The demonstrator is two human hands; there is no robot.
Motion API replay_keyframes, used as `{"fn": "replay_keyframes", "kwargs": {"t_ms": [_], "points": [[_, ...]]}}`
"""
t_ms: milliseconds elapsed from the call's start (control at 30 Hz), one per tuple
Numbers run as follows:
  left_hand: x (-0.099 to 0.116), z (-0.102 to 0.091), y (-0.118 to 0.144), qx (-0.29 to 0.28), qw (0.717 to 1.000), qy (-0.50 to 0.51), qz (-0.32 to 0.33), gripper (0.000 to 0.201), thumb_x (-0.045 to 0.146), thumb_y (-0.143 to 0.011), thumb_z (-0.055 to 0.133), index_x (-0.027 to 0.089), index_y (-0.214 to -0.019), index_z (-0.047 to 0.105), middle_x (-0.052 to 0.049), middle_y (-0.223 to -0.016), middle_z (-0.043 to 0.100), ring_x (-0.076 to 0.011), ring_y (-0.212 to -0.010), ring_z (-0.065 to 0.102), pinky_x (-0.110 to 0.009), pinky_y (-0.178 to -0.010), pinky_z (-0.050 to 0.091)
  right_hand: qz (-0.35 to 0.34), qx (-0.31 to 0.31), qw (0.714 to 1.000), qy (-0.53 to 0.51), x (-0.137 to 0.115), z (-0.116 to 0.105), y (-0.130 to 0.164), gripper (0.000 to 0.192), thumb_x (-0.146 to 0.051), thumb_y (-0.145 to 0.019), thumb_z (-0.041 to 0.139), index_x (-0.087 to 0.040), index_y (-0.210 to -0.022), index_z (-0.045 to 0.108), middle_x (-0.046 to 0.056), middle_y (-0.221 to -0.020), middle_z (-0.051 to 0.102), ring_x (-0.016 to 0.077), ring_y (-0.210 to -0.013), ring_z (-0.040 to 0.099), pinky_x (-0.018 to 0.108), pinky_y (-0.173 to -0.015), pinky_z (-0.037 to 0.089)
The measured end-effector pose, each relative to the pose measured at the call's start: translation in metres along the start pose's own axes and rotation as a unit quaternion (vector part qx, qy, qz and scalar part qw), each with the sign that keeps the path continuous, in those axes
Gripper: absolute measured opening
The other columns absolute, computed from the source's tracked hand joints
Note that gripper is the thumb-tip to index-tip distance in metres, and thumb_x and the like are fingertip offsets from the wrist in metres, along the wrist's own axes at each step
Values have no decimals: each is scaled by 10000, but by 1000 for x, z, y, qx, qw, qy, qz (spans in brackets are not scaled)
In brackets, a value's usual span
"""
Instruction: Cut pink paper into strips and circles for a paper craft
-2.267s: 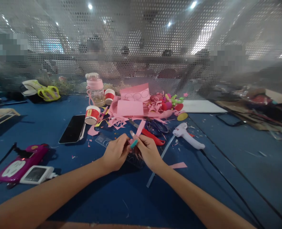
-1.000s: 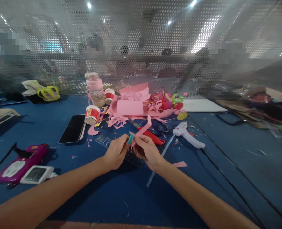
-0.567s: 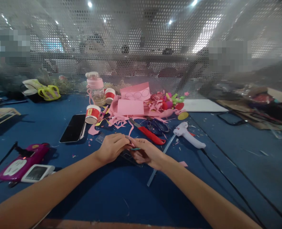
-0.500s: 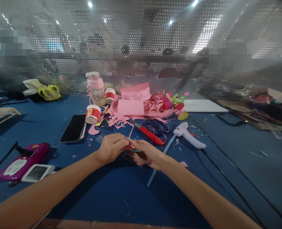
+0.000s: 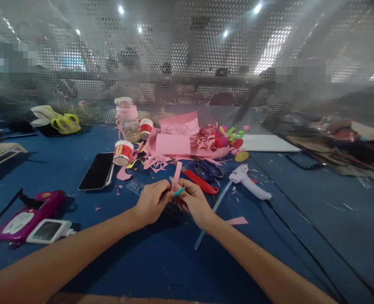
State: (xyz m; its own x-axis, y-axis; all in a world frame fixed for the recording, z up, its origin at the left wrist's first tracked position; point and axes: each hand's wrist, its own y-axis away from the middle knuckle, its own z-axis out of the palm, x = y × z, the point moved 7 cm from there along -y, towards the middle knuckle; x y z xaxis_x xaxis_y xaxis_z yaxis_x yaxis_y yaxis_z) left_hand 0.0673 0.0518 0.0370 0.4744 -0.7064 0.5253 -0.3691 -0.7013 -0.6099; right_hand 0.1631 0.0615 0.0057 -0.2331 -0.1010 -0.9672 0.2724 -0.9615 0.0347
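Matt pink paper strip (image 5: pixel 176 172); glossy black phone (image 5: pixel 97 170); smooth white plastic glue gun (image 5: pixel 249 181); matt blue table (image 5: pixel 161 261).

Pink strip (image 5: pixel 177 172) upright again, hands (image 5: pixel 171 202) seemingly raised.

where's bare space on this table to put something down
Bare blue table right of the glue gun, crossed by a black cable. More between the forearms. Crowded around the pink paper pile, phone and both hands.

Left hand (image 5: pixel 151 203) and right hand (image 5: pixel 193 202) pinch a pink paper strip (image 5: pixel 176 173).
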Motion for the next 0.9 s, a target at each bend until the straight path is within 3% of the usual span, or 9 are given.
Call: {"fn": "replay_keyframes", "kwargs": {"t_ms": [167,533,900], "points": [[-4,8,1,-14,995,41,-95,297,269,-917,313,184,-643,390,44,-558,431,-89,-488,391,-214,-480,316,-1,31,1000,-3,4,-3,0,376,-517,-643,661,-185,-600,490,-82,-404,434,38,-315,319,184,-311,167],[-5,14,0,-55,990,92,-90,297,279,-910,325,189,-628,356,60,-524,374,-83,-463,355,-215,-473,281,22,43,999,-5,1,-9,-2,315,-411,-694,590,-177,-503,502,-77,-317,411,34,-240,294,174,-277,164],[-10,11,0,-42,990,79,-111,305,321,-914,332,185,-642,368,58,-547,384,-88,-492,362,-223,-500,286,-31,37,998,39,-3,-10,-4,388,-513,-713,593,-171,-545,518,-52,-384,462,49,-310,333,191,-323,189]]}}
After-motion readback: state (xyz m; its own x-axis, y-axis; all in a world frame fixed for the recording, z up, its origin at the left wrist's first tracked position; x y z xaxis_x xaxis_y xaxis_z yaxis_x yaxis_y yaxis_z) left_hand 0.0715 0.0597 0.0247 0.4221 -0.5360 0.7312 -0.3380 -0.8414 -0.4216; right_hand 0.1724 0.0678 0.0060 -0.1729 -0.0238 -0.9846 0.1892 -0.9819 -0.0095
